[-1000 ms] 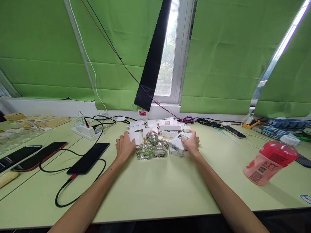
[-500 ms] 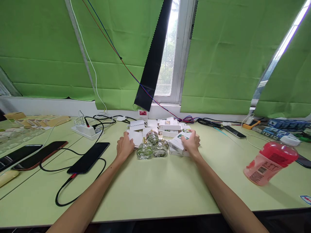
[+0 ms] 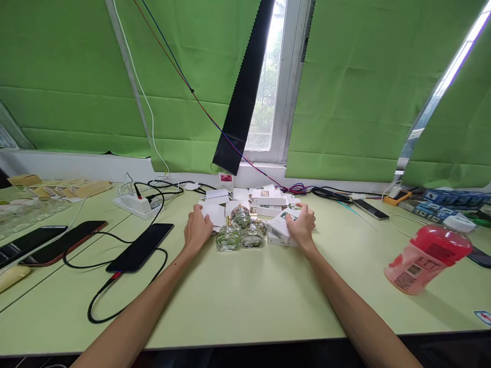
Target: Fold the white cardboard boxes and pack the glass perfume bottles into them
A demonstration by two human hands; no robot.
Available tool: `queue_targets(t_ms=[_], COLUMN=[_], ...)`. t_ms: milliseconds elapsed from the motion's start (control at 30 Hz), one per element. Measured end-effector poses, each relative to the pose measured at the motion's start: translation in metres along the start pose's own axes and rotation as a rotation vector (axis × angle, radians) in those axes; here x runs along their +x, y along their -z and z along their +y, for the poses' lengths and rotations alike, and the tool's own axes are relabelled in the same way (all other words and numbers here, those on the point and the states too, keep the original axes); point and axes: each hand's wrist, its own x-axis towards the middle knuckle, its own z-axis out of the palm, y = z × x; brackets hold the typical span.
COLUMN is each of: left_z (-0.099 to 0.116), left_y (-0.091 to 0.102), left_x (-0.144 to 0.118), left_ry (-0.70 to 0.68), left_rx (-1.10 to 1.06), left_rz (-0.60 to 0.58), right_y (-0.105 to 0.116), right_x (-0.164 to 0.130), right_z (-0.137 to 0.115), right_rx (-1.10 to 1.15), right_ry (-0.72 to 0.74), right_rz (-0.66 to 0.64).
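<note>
Several small glass perfume bottles (image 3: 228, 238) stand in a cluster between my hands, at the front of a pile of white cartons (image 3: 267, 197). My left hand (image 3: 197, 228) is closed on the left edge of a plain white carton (image 3: 214, 214) beside the bottles; its far fingers are partly hidden. To the right of the bottles, my right hand (image 3: 302, 225) has its fingers wrapped round a white printed carton (image 3: 279, 226) with a barcode. That carton rests tilted on the pile, with another white box under it.
A pink drink bottle (image 3: 427, 258) stands at the right. At the left lie a black phone (image 3: 141, 248) with its cable and a brown-edged phone (image 3: 65, 244). A white power strip (image 3: 138, 204) and black cables (image 3: 333, 194) run along the back by the wall.
Both hands keep nearly the same places on the cartons. The left carton's edge has tilted slightly. The view has shifted a little.
</note>
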Motion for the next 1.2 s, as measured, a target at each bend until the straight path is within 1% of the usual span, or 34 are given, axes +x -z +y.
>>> queue_targets(t_ms=[333, 700, 900, 1200], left_z=[0.0031, 0.0078, 0.0074, 0.0072], left_y=[0.0049, 0.01, 0.0094, 0.0085], left_x=[-0.0026, -0.0063, -0.0062, -0.0068], left_ry=[0.008, 0.006, -0.015, -0.024], left_rx=[-0.048, -0.058, -0.061, -0.058], left_rz=[0.038, 0.049, 0.077, 0.084], right_y=[0.0004, 0.003, 0.001, -0.0008], right_x=[-0.0005, -0.0022, -0.0041, -0.0038], right_z=[-0.0004, -0.0029, -0.0022, -0.0006], right_rx=[0.003, -0.003, -0.004, -0.004], right_ry=[0.022, 0.052, 0.081, 0.099], right_rz=[-0.027, -0.074, -0.082, -0.104])
